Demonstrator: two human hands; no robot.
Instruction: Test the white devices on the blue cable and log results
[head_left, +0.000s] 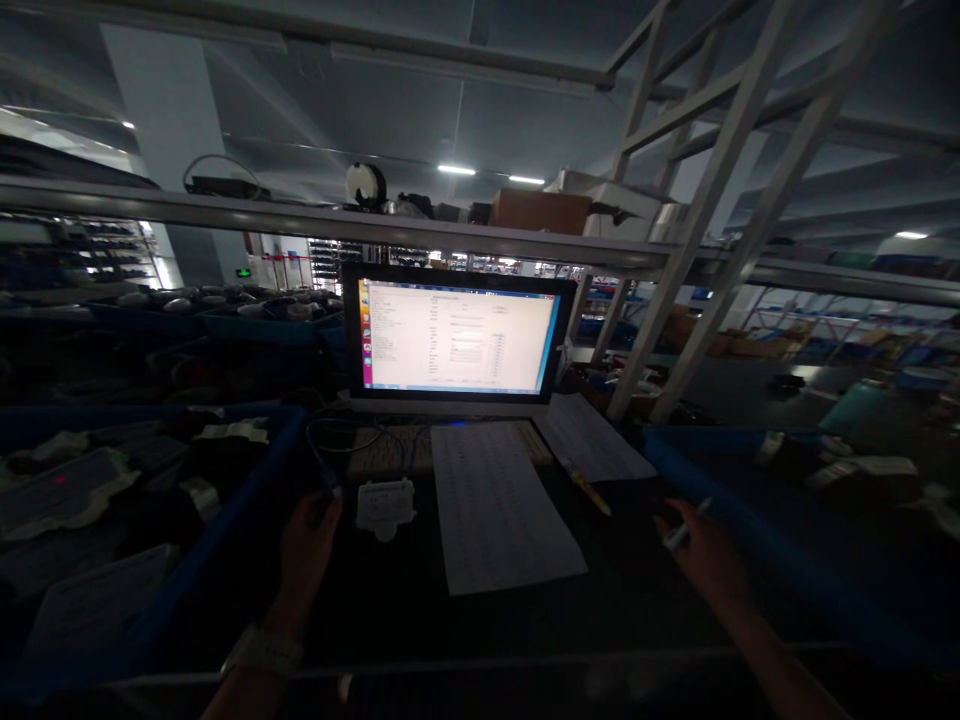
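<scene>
My left hand (pixel 307 540) is closed on the end of a blue cable (pixel 324 470), with a pale plug at the fingertips. Just to its right a small white plastic device (pixel 385 508) with a label lies on the dark bench. In my right hand (pixel 709 560) is a white pen (pixel 684 527), held between thumb and fingers. A printed sheet (pixel 499 510) lies between the hands, partly over a keyboard (pixel 379 447). Nearer the right hand is a yellow tool (pixel 587 487), too dark to name, beside a second sheet (pixel 592 437).
A lit monitor (pixel 457 340) stands behind the keyboard. At the left a blue bin (pixel 259 470) holds several white devices; another blue bin (pixel 697 437) with pale items is at the right. A shelf (pixel 420 230) with boxes crosses above, beside a metal frame (pixel 675 270).
</scene>
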